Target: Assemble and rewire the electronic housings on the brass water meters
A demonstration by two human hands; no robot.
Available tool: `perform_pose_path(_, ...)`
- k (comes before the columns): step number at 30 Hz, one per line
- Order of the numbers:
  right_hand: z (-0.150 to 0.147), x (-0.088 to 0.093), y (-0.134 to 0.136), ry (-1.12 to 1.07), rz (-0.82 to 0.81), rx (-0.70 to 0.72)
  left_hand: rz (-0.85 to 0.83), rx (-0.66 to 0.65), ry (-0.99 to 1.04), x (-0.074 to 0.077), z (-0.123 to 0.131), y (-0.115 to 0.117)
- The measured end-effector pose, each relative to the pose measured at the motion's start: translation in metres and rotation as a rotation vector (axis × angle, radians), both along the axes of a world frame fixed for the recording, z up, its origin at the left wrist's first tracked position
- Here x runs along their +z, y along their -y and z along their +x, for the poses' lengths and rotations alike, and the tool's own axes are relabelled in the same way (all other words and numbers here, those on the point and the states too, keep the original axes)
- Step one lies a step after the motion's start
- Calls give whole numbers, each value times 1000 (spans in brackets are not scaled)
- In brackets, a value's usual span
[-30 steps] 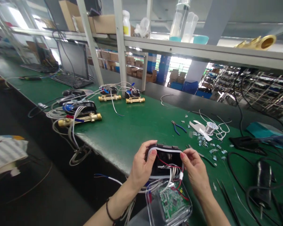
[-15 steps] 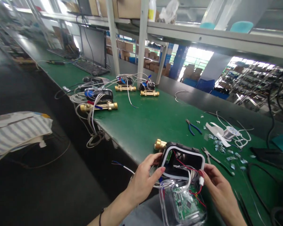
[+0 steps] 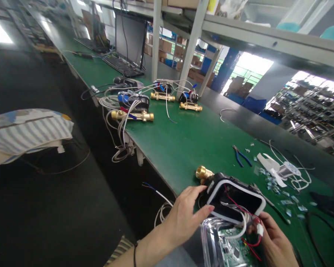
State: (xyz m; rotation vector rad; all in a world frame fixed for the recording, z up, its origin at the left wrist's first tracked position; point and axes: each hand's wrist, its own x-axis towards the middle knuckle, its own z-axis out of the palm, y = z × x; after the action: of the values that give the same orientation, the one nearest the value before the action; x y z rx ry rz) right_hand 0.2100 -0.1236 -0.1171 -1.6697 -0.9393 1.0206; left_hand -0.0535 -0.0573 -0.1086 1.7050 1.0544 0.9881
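My hands hold a black meter housing (image 3: 233, 198) with a white gasket around its open face. My left hand (image 3: 183, 218) presses its fingers against the housing's left side. A brass pipe fitting (image 3: 203, 173) sticks out behind it. My right hand (image 3: 272, 237) grips the housing's right end, partly hidden under the wires. Red and white wires with a white connector (image 3: 259, 230) run from the housing to a green circuit board (image 3: 231, 248) in a transparent cover (image 3: 210, 241), which is cut off by the picture's lower edge.
The green workbench (image 3: 189, 148) carries several brass-bodied meters (image 3: 132, 115) with coiled wires, blue-handled pliers (image 3: 241, 156), a solder spool (image 3: 286, 170) and scattered small metal bits (image 3: 288, 202). A striped cloth (image 3: 25, 133) lies left of the bench, below its edge.
The housing has turned, with its brass fitting now showing farther out. Both hands and the transparent cover sit lower and farther right in the picture, and the whole bench has shifted as the view turned.
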Motion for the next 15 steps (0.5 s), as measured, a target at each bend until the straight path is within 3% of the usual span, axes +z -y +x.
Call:
perform_pose_path(3,-6,7,-1,-2,0,16,0,3,10,-2,3,0)
perform_pose_path(8,-32,20,-9,17,164,25,-84,-66,12,-2,5,-5)
perform_pose_path(12,-60,21,-8,22,244,-128,-187,-106,80,4,1,-16)
perform_pose_path(15,-87,25,-2,36,274,-256,-339,-38,113,5,-6,-26)
